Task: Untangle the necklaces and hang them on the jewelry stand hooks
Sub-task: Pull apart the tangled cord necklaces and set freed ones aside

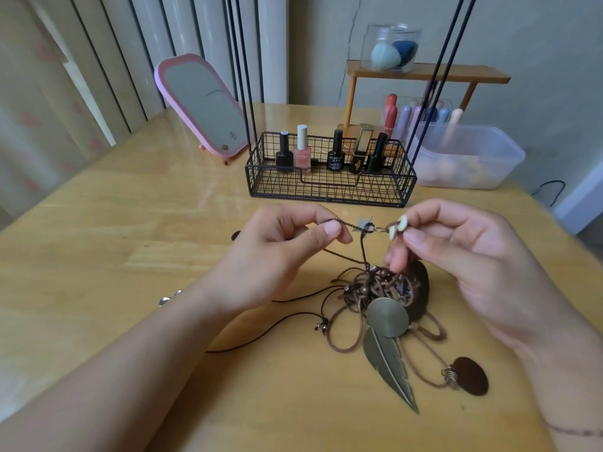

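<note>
A tangle of brown cord necklaces (pixel 375 288) lies on the wooden table (pixel 130 223), with a brass disc and feather pendant (pixel 388 347) and a dark brown oval pendant (pixel 471 375). My left hand (pixel 287 252) pinches a thin dark chain (pixel 339 221) lifted above the tangle. My right hand (pixel 456 252) pinches the cream beads (pixel 398 227) at the chain's other end. The jewelry stand's black wire basket base (pixel 329 190) stands just behind my hands, its black rods (pixel 243 76) rising out of view; its hooks are not visible.
Several nail polish bottles (pixel 336 154) stand in the basket. A pink mirror (pixel 202 106) is at the back left. A clear plastic tub (pixel 470 158) and a small wooden shelf (pixel 424 73) with a sponge jar sit at the back right. Thin black cords (pixel 261 334) trail left of the tangle.
</note>
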Demonstrator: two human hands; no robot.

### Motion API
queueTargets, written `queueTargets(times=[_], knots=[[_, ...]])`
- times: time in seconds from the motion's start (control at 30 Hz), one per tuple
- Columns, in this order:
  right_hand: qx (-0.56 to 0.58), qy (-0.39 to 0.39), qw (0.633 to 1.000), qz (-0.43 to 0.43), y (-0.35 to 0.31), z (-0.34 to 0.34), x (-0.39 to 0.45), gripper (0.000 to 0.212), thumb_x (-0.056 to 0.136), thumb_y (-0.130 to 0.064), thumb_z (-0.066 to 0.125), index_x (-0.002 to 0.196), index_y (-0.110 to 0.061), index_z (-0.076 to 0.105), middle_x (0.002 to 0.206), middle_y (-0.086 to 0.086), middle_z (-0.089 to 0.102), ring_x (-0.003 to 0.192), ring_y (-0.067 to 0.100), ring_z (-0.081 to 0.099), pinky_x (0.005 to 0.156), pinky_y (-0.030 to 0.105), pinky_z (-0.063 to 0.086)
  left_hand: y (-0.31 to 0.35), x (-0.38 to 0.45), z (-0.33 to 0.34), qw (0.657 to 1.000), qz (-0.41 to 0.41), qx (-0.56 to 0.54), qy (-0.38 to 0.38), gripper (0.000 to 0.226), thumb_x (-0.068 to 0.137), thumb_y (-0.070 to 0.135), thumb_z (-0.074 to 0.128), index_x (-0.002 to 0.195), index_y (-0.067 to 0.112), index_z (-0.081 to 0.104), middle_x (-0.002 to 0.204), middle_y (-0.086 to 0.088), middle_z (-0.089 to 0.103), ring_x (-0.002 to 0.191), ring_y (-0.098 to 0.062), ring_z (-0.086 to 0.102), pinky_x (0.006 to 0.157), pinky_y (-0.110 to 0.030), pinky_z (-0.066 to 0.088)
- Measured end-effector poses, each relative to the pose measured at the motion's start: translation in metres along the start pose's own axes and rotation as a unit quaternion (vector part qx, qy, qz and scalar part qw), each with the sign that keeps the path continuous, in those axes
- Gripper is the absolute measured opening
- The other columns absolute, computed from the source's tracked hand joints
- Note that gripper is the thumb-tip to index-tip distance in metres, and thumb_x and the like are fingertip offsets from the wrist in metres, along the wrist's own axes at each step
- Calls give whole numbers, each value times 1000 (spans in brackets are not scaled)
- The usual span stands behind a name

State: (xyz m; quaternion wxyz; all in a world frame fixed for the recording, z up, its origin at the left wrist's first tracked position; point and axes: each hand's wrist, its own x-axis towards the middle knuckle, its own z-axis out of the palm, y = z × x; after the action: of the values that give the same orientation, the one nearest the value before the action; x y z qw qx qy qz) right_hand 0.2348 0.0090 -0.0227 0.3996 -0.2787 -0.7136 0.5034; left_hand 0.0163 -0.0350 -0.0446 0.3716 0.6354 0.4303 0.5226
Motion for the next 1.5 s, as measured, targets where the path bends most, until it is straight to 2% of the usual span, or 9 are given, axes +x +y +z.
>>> queueTargets(times=[0.13, 0.27, 0.47, 0.73, 0.83, 0.93, 1.07, 1.23, 1.5], knots=[[-106, 26, 989, -105, 4, 6, -3, 5, 83, -21, 68, 87, -20, 70, 84, -1, 75, 83, 15, 70, 77, 27, 55, 5, 1, 3, 996, 77, -7, 34, 17, 94, 7, 48, 88, 9, 63, 53, 24, 53, 49, 7, 48, 53, -4, 34], [-190, 53, 951, -237, 4, 10, -7, 7, 85, -17, 65, 90, -20, 69, 94, -3, 73, 93, 20, 70, 79, 36, 55, 6, 2, 2, 990, 101, -36, 91, 17, 95, 7, 48, 88, 7, 64, 56, 22, 51, 49, 5, 40, 51, -9, 31], [2, 100, 986, -134, 1, 6, -8, 15, 88, -31, 62, 92, -16, 61, 57, 3, 53, 55, 19, 55, 60, 36, 52, 8, 3, -4, 975, 100, -58, 189, 21, 97, 13, 45, 86, 12, 63, 54, 13, 39, 45, -7, 26, 43, -19, 22], [138, 70, 985, -78, -6, -9, -6, 37, 84, -8, 26, 51, -21, 37, 58, 3, 34, 65, 28, 40, 63, 34, 37, 7, 3, -10, 962, 83, -111, 234, 19, 96, 14, 44, 82, 9, 56, 56, 7, 33, 45, -3, 27, 44, -15, 24], [-141, 128, 981, 40, -1, -18, -4, 55, 84, -43, 53, 48, -7, 31, 47, 4, 31, 50, 22, 39, 56, 30, 33, 6, 2, -12, 964, 101, -148, 196, 19, 94, 13, 48, 78, 13, 57, 58, -3, 25, 48, -3, 26, 46, -15, 22], [-519, 117, 837, 124, 8, -16, -2, 38, 79, -51, 70, 59, -20, 60, 48, -9, 50, 56, 17, 47, 54, 28, 35, 6, 1, -14, 970, 120, -156, 145, 17, 79, 18, 51, 64, 17, 60, 56, -12, 24, 51, -15, 23, 46, -24, 17], [-333, 96, 933, -98, 8, 21, -4, 7, 83, -26, 68, 84, -31, 73, 83, -19, 66, 80, 10, 58, 69, 19, 44, 8, 0, -14, 975, 137, -142, 105, 21, 66, 19, 46, 48, 7, 46, 49, -1, 40, 53, -25, 27, 51, -36, 17], [-340, -75, 937, -5, 17, 41, 1, 40, 88, -35, 63, 127, -36, 61, 120, -29, 57, 123, -6, 45, 103, 16, 37, 11, -2, -23, 970, 142, -196, 4, 35, 69, 37, 61, 51, 17, 39, 53, 7, 43, 51, -13, 33, 55, -27, 23], [-386, 2, 922, 9, 19, 33, 2, 17, 78, -33, 76, 74, -32, 59, 72, -13, 57, 75, 4, 54, 67, 33, 50, 19, -4, -33, 978, 157, -119, 66, 64, 76, 41, 75, 46, 21, 22, 51, 1, 11, 49, -9, 11, 48, -28, 9]])
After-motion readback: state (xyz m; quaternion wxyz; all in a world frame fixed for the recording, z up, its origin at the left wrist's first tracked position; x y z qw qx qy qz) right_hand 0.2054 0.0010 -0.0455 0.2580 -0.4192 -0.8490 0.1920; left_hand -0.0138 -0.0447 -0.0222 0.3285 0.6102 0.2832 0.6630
